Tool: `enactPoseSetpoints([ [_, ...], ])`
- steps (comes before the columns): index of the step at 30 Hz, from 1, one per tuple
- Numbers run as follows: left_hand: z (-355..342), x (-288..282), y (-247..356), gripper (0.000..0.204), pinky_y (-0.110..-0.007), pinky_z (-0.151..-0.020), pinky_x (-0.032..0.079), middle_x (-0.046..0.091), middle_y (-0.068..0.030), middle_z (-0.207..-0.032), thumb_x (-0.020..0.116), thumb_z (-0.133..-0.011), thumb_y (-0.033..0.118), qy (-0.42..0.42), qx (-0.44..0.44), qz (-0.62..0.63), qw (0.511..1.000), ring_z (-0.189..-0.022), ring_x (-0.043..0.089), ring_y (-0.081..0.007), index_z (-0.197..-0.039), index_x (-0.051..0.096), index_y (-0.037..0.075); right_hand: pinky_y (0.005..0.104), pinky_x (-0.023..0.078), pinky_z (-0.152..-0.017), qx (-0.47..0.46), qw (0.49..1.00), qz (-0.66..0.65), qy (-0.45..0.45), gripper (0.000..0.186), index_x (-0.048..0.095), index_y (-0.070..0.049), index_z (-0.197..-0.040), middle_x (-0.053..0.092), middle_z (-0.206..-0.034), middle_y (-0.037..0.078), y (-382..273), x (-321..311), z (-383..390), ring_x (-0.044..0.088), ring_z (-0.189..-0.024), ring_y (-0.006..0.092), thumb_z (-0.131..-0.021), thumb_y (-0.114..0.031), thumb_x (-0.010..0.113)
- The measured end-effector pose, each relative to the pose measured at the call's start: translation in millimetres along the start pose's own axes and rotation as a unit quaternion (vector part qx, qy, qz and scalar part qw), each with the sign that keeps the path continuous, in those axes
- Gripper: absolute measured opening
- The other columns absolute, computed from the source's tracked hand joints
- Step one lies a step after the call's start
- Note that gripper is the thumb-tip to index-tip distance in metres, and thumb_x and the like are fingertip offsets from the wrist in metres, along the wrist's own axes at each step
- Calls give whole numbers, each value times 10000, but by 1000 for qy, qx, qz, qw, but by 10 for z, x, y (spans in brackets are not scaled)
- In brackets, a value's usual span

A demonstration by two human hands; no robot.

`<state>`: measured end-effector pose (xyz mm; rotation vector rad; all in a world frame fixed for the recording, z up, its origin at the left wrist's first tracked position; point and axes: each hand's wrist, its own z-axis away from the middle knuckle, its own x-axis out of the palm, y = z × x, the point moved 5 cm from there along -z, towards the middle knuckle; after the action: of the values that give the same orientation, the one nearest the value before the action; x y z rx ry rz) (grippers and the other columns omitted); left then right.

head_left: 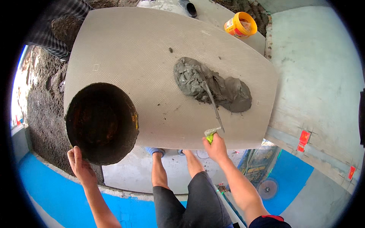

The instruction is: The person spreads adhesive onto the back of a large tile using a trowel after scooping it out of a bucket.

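Observation:
My left hand (81, 167) grips the near rim of a round black bucket (102, 123), tilted so that its dark, mostly bare inside faces me. In my right hand (216, 147) is a trowel (213, 100) with a bright green handle, my fingers wrapped round it. The narrow blade reaches away from me, its far end against a heap of wet grey mortar (213, 84). That heap lies on the right half of a large grey tile (140, 49) with a fine grid pattern on its upper face. A few mortar crumbs dot the tile.
A yellow bucket (240, 25) stands beyond the tile at far right, near a dark shoe (188, 8). Another person's checked trouser leg (47, 30) is at far left. Pale wall panels (319, 68) rise on the right. A round disc (268, 189) lies on blue sheeting (294, 178).

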<state>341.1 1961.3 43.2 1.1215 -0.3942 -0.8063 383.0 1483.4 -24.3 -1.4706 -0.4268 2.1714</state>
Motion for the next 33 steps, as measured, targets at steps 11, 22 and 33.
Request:
enactPoseSetpoints([
  [11, -107, 111, 94, 239, -214, -633, 310, 383, 56, -747, 581, -941, 282, -53, 34, -48, 997, -679, 348, -49, -844, 451, 106, 488, 489, -590, 114, 988, 88, -45, 435, 446, -7, -1052, 630, -800, 251, 119, -74, -787, 628, -704, 420, -950, -430, 440],
  [22, -174, 44, 145, 333, -200, -763, 278, 363, 26, -837, 667, -876, 280, -96, 20, -107, 989, -787, 327, -84, -857, 390, 96, 369, 465, -511, 419, 799, -432, -1, 580, 518, -72, -985, 543, -715, 73, 1123, -23, -332, 530, -536, 172, -896, -634, 409],
  [33, -77, 186, 166, 302, -206, -710, 289, 377, 35, -807, 661, -889, 289, -69, 46, -104, 991, -756, 325, -65, -865, 459, 65, 335, 494, -567, 369, 712, -587, -107, 533, 518, -105, -967, 558, -742, 44, 139, 1120, -22, 566, -603, 176, -903, -626, 420],
])
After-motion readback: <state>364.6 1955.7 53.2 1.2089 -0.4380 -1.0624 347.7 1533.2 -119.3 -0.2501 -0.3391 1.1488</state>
